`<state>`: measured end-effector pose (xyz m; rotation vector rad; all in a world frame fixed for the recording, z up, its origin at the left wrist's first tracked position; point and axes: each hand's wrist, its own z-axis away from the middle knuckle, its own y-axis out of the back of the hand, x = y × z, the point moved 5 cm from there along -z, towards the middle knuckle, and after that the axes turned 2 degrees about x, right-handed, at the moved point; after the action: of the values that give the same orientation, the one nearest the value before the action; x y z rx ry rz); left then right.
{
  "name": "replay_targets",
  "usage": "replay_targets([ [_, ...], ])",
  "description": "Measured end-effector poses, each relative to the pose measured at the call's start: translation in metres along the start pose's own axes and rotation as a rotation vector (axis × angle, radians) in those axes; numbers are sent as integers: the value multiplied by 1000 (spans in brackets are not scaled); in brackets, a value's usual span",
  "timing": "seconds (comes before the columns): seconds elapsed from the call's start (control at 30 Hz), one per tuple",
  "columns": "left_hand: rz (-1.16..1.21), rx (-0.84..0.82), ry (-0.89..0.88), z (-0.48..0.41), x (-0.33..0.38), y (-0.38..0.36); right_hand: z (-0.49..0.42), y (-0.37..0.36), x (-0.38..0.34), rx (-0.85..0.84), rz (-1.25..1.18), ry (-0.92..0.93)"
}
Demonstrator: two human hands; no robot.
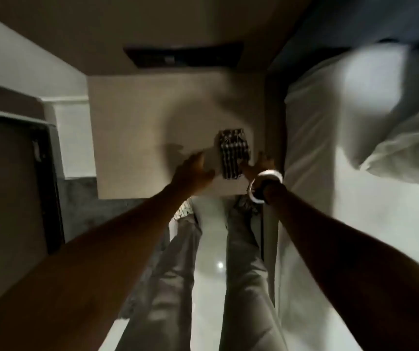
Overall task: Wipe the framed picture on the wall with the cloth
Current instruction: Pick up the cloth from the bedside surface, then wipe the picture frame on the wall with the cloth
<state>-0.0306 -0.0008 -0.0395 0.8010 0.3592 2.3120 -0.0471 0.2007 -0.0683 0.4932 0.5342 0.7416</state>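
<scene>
A folded black-and-white checked cloth (233, 153) lies on the near right part of a pale bedside table (132, 138). My left hand (195, 171) hovers just left of the cloth with its fingers apart and nothing in it. My right hand (261, 164), with white bangles on the wrist, is at the cloth's lower right corner, fingers spread, thumb close to the fabric. The frame is blurred, so I cannot tell whether either hand touches the cloth. No framed picture can be made out with certainty.
A dark rectangular panel (183, 57) sits on the wall above the table. A bed with white sheets (330, 198) and a pillow (406, 148) lies to the right. A dark-edged door or panel (13, 186) stands at the left. My legs and a glossy floor (211, 249) are below.
</scene>
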Motion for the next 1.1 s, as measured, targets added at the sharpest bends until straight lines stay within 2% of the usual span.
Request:
replay_targets([
  [0.1, 299, 34, 157, -46, -4, -32, -47, -18, -2, -3, -65, 12],
  [0.3, 588, 110, 197, -79, 13, -64, -76, -29, -2, 29, -413, -20],
  [0.4, 686, 18, 254, -75, 18, -68, -75, -28, -4, -166, -466, -77],
  [0.5, 832, -85, 305, -58, 26, -52, -58, -18, -8, -357, -637, -183],
  [0.67, 992, -273, 163, -13, 72, 5, -1, 43, -61, -554, -830, -36],
  [0.77, 1023, -297, 47, 26, 114, 44, 45, 88, -92, -678, -1092, -15],
  [0.83, 1017, -316, -29, 54, 148, 70, 80, 124, -110, -723, -1180, 4],
  [0.97, 789, -233, -191, 136, 226, 135, 170, 223, -157, -743, -1231, 218],
  [1.03, 657, -165, -280, 170, 263, 161, 208, 267, -171, -682, -1216, 270],
  [1.1, 552, -54, -371, 210, 303, 188, 248, 314, -180, -549, -1217, 308],
])
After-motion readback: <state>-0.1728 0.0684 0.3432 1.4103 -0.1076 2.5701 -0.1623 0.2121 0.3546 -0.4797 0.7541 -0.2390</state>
